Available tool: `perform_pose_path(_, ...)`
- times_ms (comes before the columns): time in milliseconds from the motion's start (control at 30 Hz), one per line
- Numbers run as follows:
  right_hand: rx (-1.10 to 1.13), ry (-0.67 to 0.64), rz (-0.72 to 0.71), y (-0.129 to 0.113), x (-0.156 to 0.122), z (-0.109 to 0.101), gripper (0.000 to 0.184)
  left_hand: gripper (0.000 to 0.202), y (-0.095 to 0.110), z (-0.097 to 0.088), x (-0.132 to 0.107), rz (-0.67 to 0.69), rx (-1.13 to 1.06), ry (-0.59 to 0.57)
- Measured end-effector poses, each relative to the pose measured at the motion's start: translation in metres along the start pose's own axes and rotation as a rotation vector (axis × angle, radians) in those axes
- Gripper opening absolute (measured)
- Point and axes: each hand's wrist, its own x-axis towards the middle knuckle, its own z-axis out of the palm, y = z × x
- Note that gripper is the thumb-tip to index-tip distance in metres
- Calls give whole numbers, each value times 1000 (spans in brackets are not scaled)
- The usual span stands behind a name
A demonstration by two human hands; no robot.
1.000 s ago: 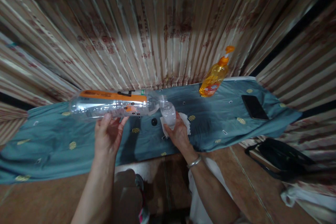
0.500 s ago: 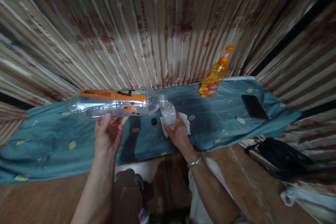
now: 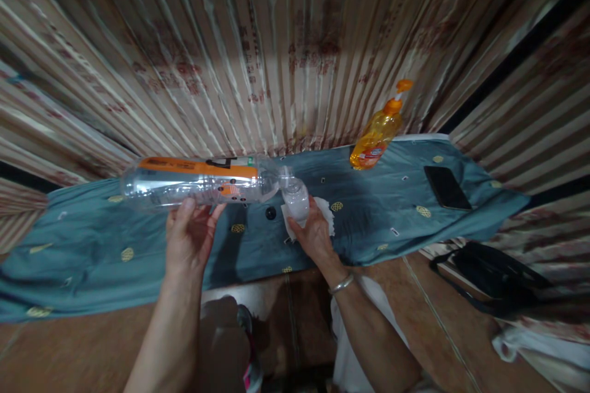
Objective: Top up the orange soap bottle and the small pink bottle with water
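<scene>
My left hand [image 3: 188,239] holds a large clear plastic bottle [image 3: 193,182] with an orange label, lying on its side above the table. The bottle's open mouth points right, into a small clear container [image 3: 295,198]. My right hand [image 3: 314,233] grips that small container upright, with a white tissue [image 3: 326,209] bunched under its fingers. A small black cap [image 3: 271,213] lies on the teal cloth [image 3: 92,245] between my hands.
An orange pump bottle of liquid soap [image 3: 377,134] stands at the back right. A black phone [image 3: 447,187] lies flat near the right end of the cloth. Striped curtains hang behind the table. A black bag [image 3: 498,282] sits on the floor at right.
</scene>
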Motion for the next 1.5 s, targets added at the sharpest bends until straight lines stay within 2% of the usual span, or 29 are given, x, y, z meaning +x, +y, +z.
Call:
perform_pose_path(1367,-14,-8,5,0,0,0,70,41,3,1,-2,6,-8,-32)
perform_pose_path(1500,-12,-13,10,0,0,0,70,44,3,4,-2,1,-55,2)
